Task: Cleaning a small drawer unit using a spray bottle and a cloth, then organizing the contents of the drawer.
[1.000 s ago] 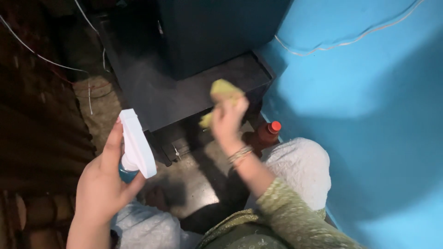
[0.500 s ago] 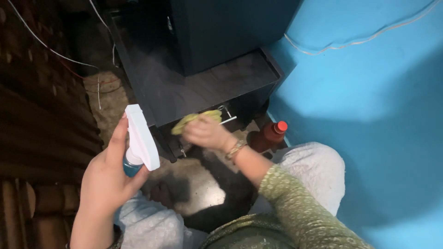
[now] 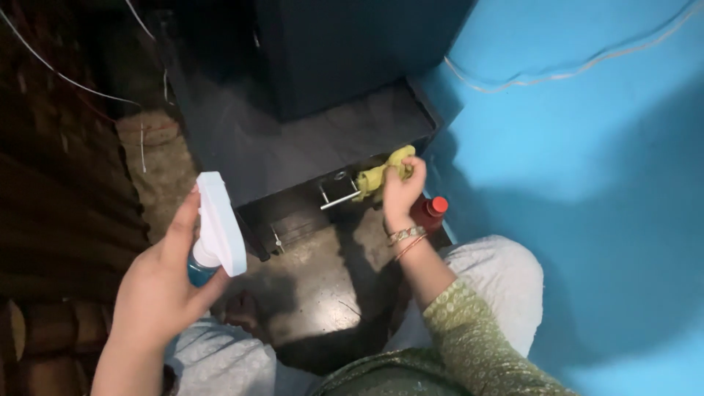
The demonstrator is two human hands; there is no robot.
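My left hand (image 3: 158, 290) grips a spray bottle (image 3: 215, 229) with a white trigger head and a blue body, held up at the lower left. My right hand (image 3: 402, 192) clutches a yellow-green cloth (image 3: 381, 173) and presses it against the front right edge of a low dark cabinet (image 3: 293, 150), just right of a metal drawer handle (image 3: 336, 192). Bangles sit on that wrist.
A tall black box (image 3: 345, 51) stands on the cabinet top. A brown bottle with a red cap (image 3: 429, 213) stands on the floor beside the blue wall (image 3: 587, 183). Loose wires (image 3: 143, 139) hang at the left, near a dark brick wall.
My right hand has swept the cloth from the cabinet's front left across to its front right edge. The spray bottle has stayed in my left hand, nearly still.
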